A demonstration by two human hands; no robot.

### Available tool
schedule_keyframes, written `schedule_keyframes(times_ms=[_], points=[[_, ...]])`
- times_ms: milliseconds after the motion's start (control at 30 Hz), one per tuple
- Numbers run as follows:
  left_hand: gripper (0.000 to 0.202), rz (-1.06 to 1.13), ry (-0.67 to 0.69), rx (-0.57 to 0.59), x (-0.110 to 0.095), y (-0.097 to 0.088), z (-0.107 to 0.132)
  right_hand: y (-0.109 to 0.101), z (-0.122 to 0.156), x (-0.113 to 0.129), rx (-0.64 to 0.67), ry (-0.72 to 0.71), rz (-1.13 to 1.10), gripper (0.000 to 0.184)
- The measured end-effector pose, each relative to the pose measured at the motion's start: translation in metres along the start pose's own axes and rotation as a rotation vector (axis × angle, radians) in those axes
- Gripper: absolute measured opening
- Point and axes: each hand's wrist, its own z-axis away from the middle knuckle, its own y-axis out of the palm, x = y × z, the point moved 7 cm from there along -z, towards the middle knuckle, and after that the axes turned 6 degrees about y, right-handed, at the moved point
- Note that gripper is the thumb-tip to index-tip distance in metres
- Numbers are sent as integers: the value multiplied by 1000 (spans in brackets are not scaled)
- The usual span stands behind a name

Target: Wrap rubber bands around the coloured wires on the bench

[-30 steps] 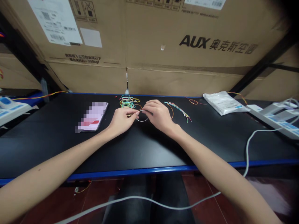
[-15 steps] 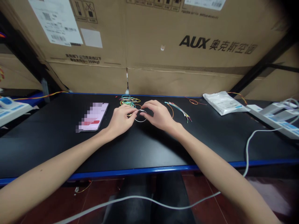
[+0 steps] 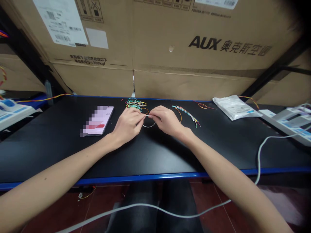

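Observation:
My left hand [image 3: 130, 124] and my right hand [image 3: 167, 120] meet over the middle of the black table. Between their pinched fingertips runs a thin white wire [image 3: 149, 126], its loop hanging just below the fingers. Both hands are closed on it, with a short pale stretch showing between the fingertips. Just behind my left hand lies a tangle of colored wires [image 3: 134, 104], green, yellow and orange among them. To the right of my right hand rests a bundle of cut wires [image 3: 188, 114] with small colored ends.
A phone [image 3: 99, 121] lies left of my hands. At the right are a white plastic packet [image 3: 235, 107], a power strip [image 3: 289, 127] and a grey cable [image 3: 259, 155]. Another power strip [image 3: 14, 113] sits at far left. A large cardboard box [image 3: 155, 42] stands behind the table [image 3: 155, 158].
My right hand's thumb and fingers have closed together near the left fingertips, where they were more apart before. The view has shifted slightly.

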Motion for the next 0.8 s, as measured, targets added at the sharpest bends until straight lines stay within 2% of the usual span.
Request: schedule_keyframes(times_ms=[133, 267, 400, 500, 633, 800], points=[[21, -4, -51, -4, 4, 0, 0, 1, 0, -4, 36, 48, -50, 19], [19, 55, -197, -10, 11, 3, 1, -3, 1, -3, -61, 0, 29, 15], [19, 119, -256, 44, 12, 8, 0, -7, 1, -4, -142, -25, 92, 18], [23, 106, -242, 76, 10, 8, -2, -14, 1, -6, -228, -20, 140, 21], [45, 58, -178, 107, 4, 8, -3, -18, 2, -5, -309, -32, 179, 18], [42, -21, -116, 68, 0, 6, -3, -13, 4, -1, -332, 10, 164, 18]])
